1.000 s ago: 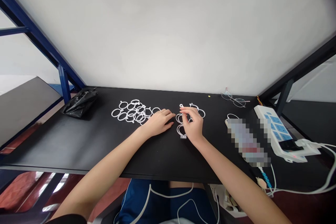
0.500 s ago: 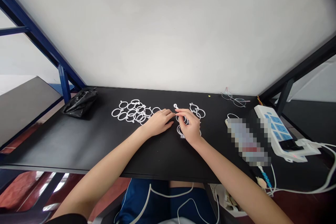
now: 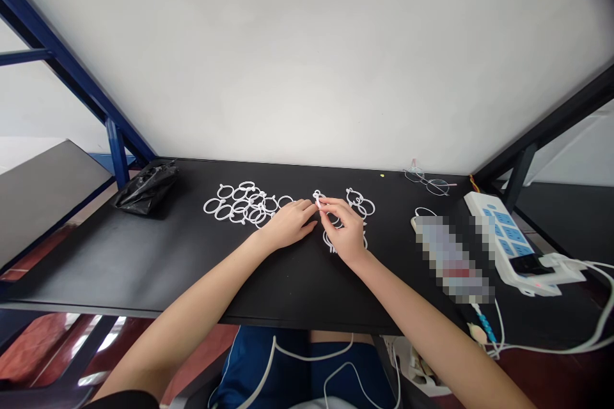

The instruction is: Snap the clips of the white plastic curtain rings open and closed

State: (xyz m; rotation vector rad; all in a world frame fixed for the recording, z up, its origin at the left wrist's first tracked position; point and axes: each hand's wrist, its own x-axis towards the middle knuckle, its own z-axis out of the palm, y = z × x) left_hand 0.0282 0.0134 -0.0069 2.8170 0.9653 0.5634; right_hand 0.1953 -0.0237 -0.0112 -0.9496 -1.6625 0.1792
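Note:
Between the thumb and fingers of my right hand (image 3: 344, 227) is a small white curtain ring (image 3: 316, 195), its eyelet end pointing away from me and the rest partly hidden. My left hand (image 3: 291, 222) lies palm down just left of it, fingers stretched out and thumb apart. Its fingertips come close to the ring; whether they touch it is unclear. A loose pile of white curtain rings (image 3: 244, 203) spreads beyond and left of my left hand. Several more rings (image 3: 362, 202) lie behind my right hand, and others sit partly covered under it.
On the black table (image 3: 201, 281), a crumpled black plastic bag (image 3: 148, 188) lies at far left. To the right are eyeglasses (image 3: 434, 185), a blurred-out phone (image 3: 451, 259) with a cable, and a white power strip (image 3: 508, 236). A pale wall (image 3: 307, 77) rises behind.
The ring in my right fingers has turned and shifted slightly left, showing more of its white band. Both hands stay nearly in place; the other rings have not moved.

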